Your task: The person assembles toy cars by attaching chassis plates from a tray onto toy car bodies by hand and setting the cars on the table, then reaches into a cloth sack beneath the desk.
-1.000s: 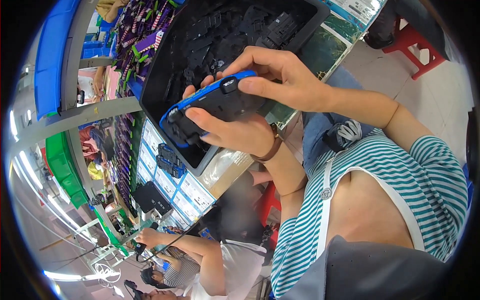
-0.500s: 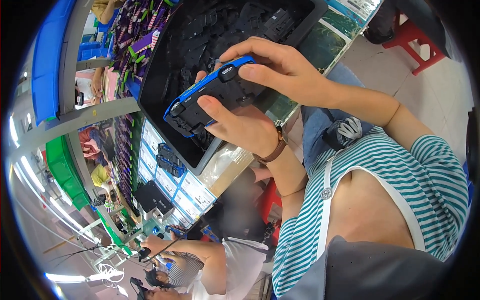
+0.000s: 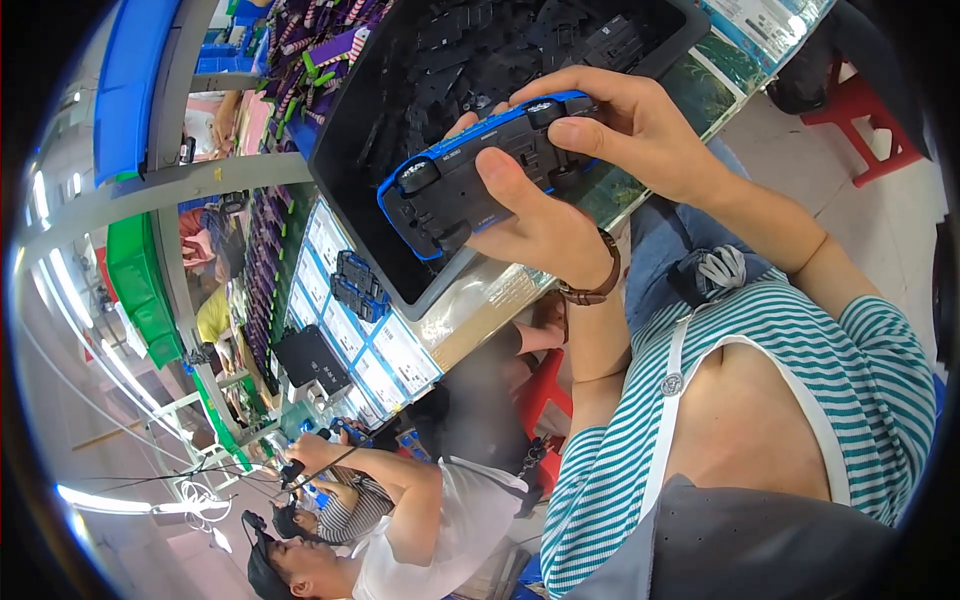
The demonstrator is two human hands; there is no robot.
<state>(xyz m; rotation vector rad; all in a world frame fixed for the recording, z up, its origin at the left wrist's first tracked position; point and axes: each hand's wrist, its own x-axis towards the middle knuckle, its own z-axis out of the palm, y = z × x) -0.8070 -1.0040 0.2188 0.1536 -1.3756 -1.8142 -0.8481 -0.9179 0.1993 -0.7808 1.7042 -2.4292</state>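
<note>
The left hand [image 3: 545,228] and right hand [image 3: 645,135] both grip the blue toy car [image 3: 450,195], underside showing, over the bin [image 3: 350,185], where a slipping thumb could drop it among the black parts [image 3: 470,55] inside, possibly scuffing it.

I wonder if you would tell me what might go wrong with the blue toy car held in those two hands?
The toy car might slip from the left hand and right hand, perhaps dropping among the black parts in the bin. The right thumb is close to an exposed wheel, which could turn and unsettle the grip.
</note>
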